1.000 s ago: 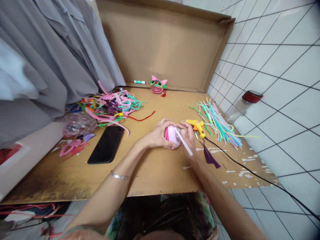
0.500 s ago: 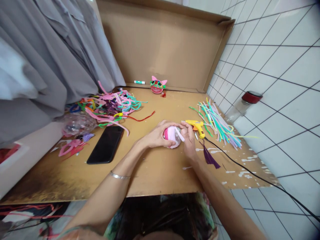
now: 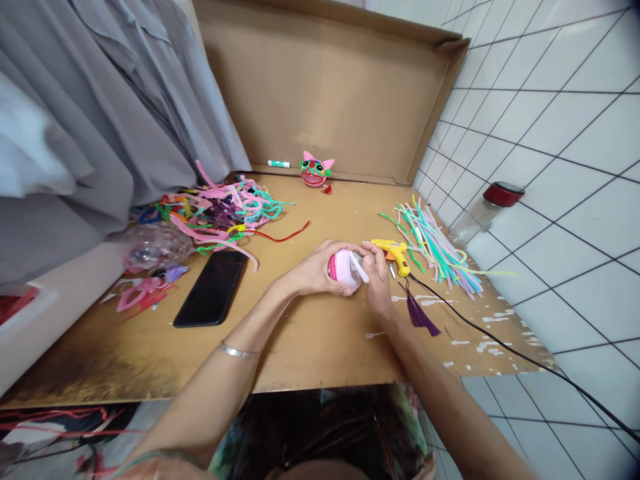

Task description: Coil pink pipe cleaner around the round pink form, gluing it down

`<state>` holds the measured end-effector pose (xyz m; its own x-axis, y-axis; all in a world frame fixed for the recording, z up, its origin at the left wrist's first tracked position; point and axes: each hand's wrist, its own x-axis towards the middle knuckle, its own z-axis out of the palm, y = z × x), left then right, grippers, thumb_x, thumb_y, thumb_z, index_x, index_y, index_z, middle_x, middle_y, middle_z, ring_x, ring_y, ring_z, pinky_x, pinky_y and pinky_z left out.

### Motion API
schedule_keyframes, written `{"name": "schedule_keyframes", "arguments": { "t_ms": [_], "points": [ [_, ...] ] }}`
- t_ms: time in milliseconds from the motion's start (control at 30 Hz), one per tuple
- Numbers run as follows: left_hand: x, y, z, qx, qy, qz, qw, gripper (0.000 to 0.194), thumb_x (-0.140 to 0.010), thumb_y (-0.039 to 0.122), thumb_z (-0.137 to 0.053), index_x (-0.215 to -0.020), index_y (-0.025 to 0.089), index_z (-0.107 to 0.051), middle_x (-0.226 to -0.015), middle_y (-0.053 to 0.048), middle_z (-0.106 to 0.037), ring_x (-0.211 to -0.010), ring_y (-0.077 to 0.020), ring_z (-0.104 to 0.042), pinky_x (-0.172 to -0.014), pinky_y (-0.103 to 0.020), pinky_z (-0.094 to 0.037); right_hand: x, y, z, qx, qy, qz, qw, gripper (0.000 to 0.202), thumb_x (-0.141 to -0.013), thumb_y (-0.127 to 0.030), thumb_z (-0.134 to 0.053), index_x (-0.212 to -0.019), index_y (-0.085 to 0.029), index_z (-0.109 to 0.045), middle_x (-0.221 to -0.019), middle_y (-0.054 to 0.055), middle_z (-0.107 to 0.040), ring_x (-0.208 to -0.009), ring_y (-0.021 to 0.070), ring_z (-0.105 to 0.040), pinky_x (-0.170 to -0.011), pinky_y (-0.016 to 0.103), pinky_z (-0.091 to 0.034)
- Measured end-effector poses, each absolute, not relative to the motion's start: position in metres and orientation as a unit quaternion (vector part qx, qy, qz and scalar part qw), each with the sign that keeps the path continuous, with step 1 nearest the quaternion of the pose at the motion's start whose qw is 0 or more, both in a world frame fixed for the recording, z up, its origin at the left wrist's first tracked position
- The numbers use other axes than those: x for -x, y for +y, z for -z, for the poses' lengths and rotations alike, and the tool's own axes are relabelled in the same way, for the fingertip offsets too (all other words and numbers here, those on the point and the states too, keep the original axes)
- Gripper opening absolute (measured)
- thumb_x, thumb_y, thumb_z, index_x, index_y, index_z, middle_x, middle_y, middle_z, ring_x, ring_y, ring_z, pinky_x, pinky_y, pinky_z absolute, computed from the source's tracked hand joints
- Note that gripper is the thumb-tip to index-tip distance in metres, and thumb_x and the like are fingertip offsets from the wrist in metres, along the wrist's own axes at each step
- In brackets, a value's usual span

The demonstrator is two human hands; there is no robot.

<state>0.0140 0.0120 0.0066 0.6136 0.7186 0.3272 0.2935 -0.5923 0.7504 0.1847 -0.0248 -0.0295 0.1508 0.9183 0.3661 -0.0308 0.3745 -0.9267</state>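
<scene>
Between my hands is a small rounded clear piece wrapped in pink and pale lilac pipe cleaner (image 3: 344, 268). My left hand (image 3: 316, 268) grips it from the left, thumb below and fingers over the top. At its right side my right hand (image 3: 377, 275) has its fingers bent together against the far edge. A loose pale lilac end sticks out towards the right palm; whether the right fingertips pinch the strand is hidden. Just beyond the right hand lies a yellow hot glue gun (image 3: 393, 253), its nozzle near the fingers. A purple tassel (image 3: 420, 312) rests to the right.
Pastel pipe cleaners (image 3: 435, 247) are bunched at right. A tangled colourful pile (image 3: 225, 207) and a black phone (image 3: 211, 290) lie left. At the back are a pink-eared cat-like ornament (image 3: 314, 171) and a glue stick (image 3: 279, 164). A black cord (image 3: 480, 330) crosses the right edge.
The wrapped piece has turned or shifted very slightly in my left hand. Both hands otherwise stay in nearly the same place.
</scene>
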Motion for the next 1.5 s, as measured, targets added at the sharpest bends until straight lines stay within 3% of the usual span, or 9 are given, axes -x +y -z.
{"name": "schedule_keyframes", "arguments": {
  "t_ms": [300, 600, 767, 1167, 1500],
  "points": [
    [-0.02, 0.008, -0.008, -0.828, 0.316, -0.331, 0.322, 0.073, -0.059, 0.032, -0.083, -0.126, 0.023, -0.055, -0.126, -0.008, -0.058, -0.119, -0.0279, -0.055, -0.107, -0.045, -0.042, -0.183, -0.015, 0.021, 0.469, -0.493, -0.354, 0.642, 0.044, -0.088, -0.061, -0.048, -0.11, -0.023, -0.056, -0.103, 0.005, -0.067, -0.096, 0.0206, -0.062, -0.086, 0.037, -0.049],
    [-0.02, 0.008, -0.006, -0.822, 0.336, -0.329, 0.32, 0.081, -0.056, 0.033, -0.084, -0.129, 0.021, -0.05, -0.131, -0.01, -0.056, -0.121, -0.0298, -0.055, -0.107, -0.046, -0.042, -0.182, 0.008, 0.002, 0.513, -0.463, -0.357, 0.628, 0.049, -0.084, -0.069, -0.046, -0.092, -0.023, -0.06, -0.079, 0.003, -0.067, -0.079, 0.0211, -0.063, -0.079, 0.038, -0.049],
    [-0.019, 0.008, -0.008, -0.818, 0.34, -0.325, 0.332, 0.076, -0.058, 0.03, -0.082, -0.127, 0.022, -0.051, -0.13, -0.008, -0.056, -0.119, -0.0283, -0.056, -0.106, -0.045, -0.044, -0.177, 0.0, 0.012, 0.496, -0.472, -0.332, 0.649, 0.041, -0.084, -0.062, -0.051, -0.096, -0.023, -0.06, -0.087, 0.002, -0.067, -0.083, 0.0193, -0.061, -0.078, 0.035, -0.049],
    [-0.018, 0.009, -0.007, -0.798, 0.347, -0.342, 0.356, 0.076, -0.055, 0.027, -0.083, -0.124, 0.021, -0.054, -0.127, -0.01, -0.059, -0.115, -0.0278, -0.058, -0.104, -0.046, -0.044, -0.179, -0.004, 0.02, 0.424, -0.44, -0.426, 0.668, 0.045, -0.083, -0.06, -0.055, -0.108, -0.022, -0.056, -0.098, 0.004, -0.068, -0.093, 0.0197, -0.063, -0.086, 0.037, -0.049],
    [-0.015, 0.014, -0.003, -0.782, 0.352, -0.333, 0.392, 0.08, -0.053, 0.03, -0.084, -0.126, 0.018, -0.053, -0.126, -0.011, -0.061, -0.116, -0.0287, -0.059, -0.105, -0.049, -0.043, -0.18, -0.002, 0.02, 0.4, -0.444, -0.449, 0.664, 0.047, -0.081, -0.062, -0.056, -0.108, -0.024, -0.054, -0.089, 0.003, -0.073, -0.09, 0.0217, -0.068, -0.088, 0.041, -0.05]
  ]
}}
